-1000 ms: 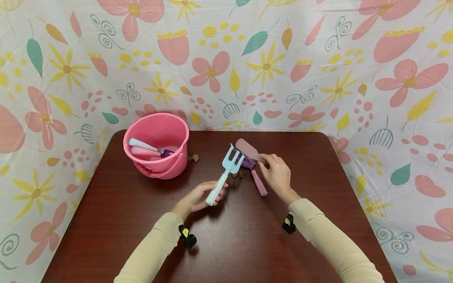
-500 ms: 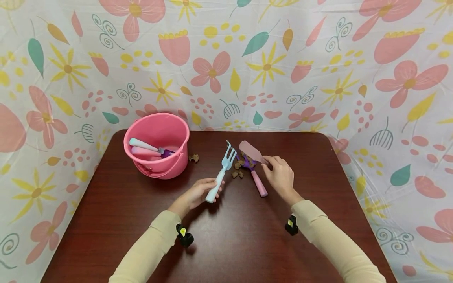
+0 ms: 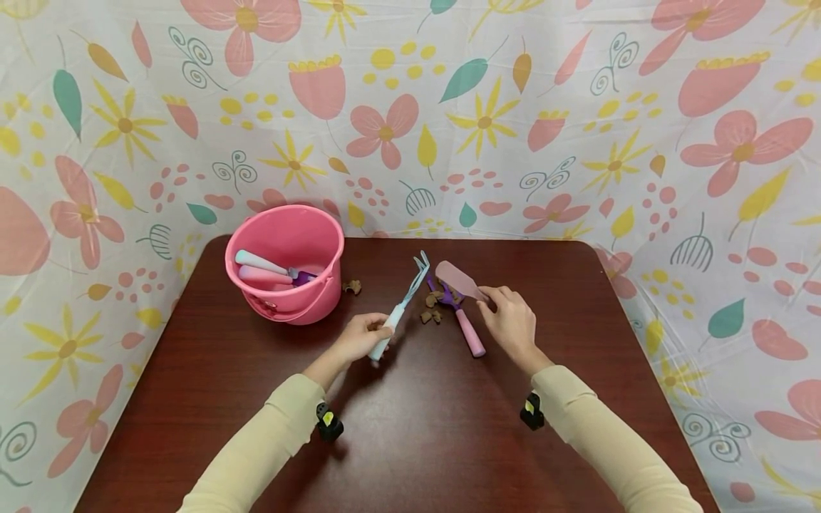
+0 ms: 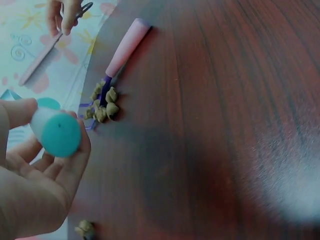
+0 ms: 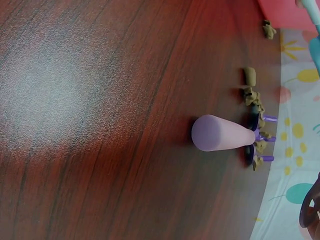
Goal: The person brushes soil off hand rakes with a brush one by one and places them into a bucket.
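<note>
In the head view my left hand (image 3: 359, 338) grips a light blue hand fork (image 3: 399, 311) by its pale handle, tines raised and pointing away. The turquoise handle end faces the left wrist camera. To the right, my right hand (image 3: 511, 324) pinches a flat pink spatula-like tool (image 3: 457, 278), its rounded blade slanting up and left. Beneath that blade lies a purple hand fork with a pink handle (image 3: 471, 333), partly hidden in the head view. Brown crumbly clumps (image 3: 431, 315) lie on and beside its tines, as the left wrist view also shows.
A pink bucket (image 3: 323, 299) stands at the back left, holding tools with a pale blue handle (image 3: 259, 262) and a pink handle (image 3: 264, 276). One brown clump (image 3: 352, 286) lies beside it. A floral curtain (image 3: 410, 121) hangs behind the dark wooden table (image 3: 442, 442).
My left hand has drawn the blue fork back and left, away from the clumps, turning its tines edge-on. My right hand has shifted slightly right with the pink tool, uncovering more clumps.
</note>
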Demonstrator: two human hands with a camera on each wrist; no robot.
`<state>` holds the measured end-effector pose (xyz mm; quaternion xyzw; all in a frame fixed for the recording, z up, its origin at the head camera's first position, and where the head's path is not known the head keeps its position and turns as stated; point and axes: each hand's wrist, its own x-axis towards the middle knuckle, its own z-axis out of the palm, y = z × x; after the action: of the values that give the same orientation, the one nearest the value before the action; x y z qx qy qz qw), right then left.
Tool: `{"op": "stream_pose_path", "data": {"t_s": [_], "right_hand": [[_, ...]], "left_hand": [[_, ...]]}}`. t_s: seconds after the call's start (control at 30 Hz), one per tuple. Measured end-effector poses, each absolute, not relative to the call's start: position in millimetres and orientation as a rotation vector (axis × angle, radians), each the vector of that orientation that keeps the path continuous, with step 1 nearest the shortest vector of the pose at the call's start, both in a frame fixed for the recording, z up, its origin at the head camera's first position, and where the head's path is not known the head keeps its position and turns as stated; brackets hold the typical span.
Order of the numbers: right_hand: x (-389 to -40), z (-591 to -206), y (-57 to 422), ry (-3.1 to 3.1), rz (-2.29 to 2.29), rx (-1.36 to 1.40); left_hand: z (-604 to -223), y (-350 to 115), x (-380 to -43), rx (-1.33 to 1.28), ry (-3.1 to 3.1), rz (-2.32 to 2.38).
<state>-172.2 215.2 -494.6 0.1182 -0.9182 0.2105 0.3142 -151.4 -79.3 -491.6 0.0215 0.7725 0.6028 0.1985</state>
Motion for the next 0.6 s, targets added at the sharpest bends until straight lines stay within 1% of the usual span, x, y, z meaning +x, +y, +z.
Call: {"op": "stream_pose_path", "data": {"t_s": [0.3, 0.6], "right_hand": [[-170, -498, 219, -2.44, 0.544, 0.295], [-168, -503, 224, -2.462, 0.537, 0.291]], "left_hand": [[-473, -85, -157, 0.191, 2.597, 1.337], [-449, -95, -164, 0.33, 2.81, 1.047]]}}
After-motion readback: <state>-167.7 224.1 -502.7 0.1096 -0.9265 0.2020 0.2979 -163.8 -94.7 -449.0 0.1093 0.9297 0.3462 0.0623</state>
